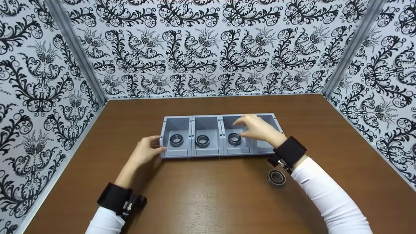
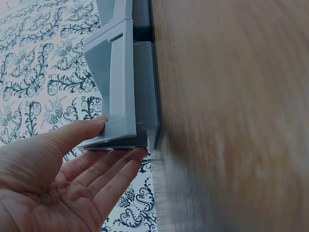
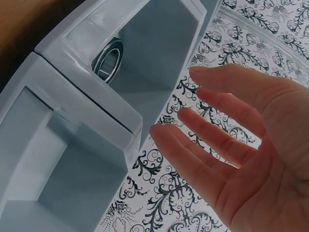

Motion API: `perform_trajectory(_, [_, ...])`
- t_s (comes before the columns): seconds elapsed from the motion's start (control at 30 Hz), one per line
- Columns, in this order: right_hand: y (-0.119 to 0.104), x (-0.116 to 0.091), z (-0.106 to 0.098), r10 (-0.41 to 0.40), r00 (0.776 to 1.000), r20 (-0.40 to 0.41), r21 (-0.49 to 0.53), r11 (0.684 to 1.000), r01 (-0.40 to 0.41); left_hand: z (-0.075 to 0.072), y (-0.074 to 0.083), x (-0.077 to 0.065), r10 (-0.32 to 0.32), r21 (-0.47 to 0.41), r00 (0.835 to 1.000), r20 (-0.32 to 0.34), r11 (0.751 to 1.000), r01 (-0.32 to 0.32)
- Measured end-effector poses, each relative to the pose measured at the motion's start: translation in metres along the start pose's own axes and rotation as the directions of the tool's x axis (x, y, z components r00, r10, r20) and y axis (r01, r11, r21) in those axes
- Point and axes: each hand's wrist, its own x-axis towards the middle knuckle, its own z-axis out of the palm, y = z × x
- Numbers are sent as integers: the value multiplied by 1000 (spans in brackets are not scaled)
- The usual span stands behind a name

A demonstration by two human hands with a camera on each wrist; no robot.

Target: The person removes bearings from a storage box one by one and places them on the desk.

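A row of grey plastic bins stands on the table, with ball bearings in three of its compartments: the leftmost, the second and the third. My left hand holds the row's left end, thumb at the front edge and fingers along the outer side wall. Over the third compartment hovers my right hand, its fingers apart and nothing between them. The right wrist view shows the bearing inside that bin, away from the fingertips. Part of the rightmost compartment is hidden behind the right hand.
Another bearing lies on the brown table in front of the bins, close to the right wrist strap. Patterned panels with grey metal posts enclose the table at the back and sides.
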Motion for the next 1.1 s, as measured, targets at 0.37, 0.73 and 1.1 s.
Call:
perform_trajectory(0.37, [-2,9,10,10,999,42,-27,1000,-9,0,0,0,-10,0,1000,-6,1000,10])
perform_trajectory(0.73, [0,21,24,27,995,101,-42,999,-23,0,0,-2,-4,4,1000,-8,1000,4])
perform_trajectory(1.1, [0,29,36,110,983,146,-37,994,-106,0,0,-2,2,6,1000,-12,1000,-2])
